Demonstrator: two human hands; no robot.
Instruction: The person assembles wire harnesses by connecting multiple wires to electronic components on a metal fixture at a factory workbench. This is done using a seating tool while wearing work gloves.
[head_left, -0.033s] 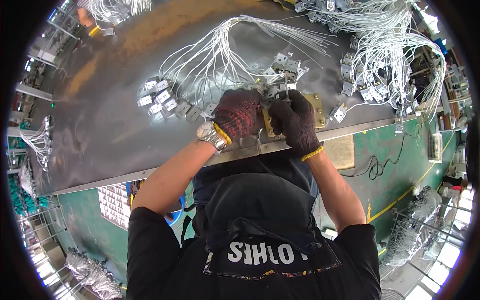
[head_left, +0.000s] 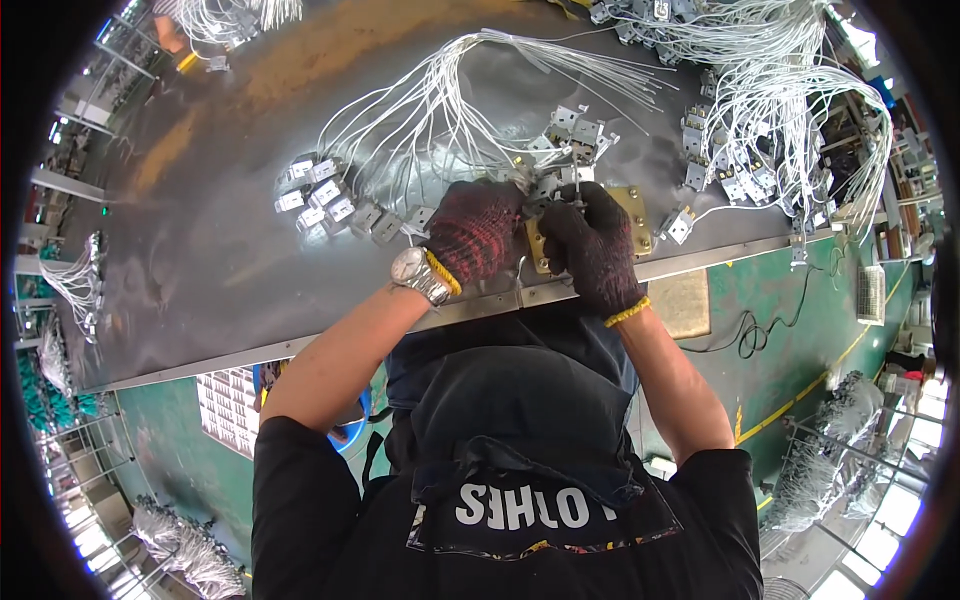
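My left hand (head_left: 478, 230), in a dark red and black knit glove, is closed at the left edge of a small silver metal bracket (head_left: 546, 184). My right hand (head_left: 594, 245), gloved alike, has its fingers closed round a thin metal rod (head_left: 577, 178); its kind I cannot make out. Under both hands a brass-coloured plate with bolts (head_left: 640, 215) lies at the table's front edge. Several silver brackets (head_left: 318, 205) on white wires (head_left: 440, 100) lie left of my left hand. More brackets (head_left: 575, 128) sit just beyond my hands. The fingertips are partly hidden.
The dark metal table (head_left: 220, 200) has a raised front edge (head_left: 250, 355). Heaped white wires with brackets (head_left: 780, 130) lie at the right, one loose bracket (head_left: 680, 225) nearer. Below right, a black cable (head_left: 755, 330) runs over the green floor (head_left: 740, 290).
My right hand and the thin rod have shifted very slightly. My left hand stays almost in place, and the brackets and wires lie as before.
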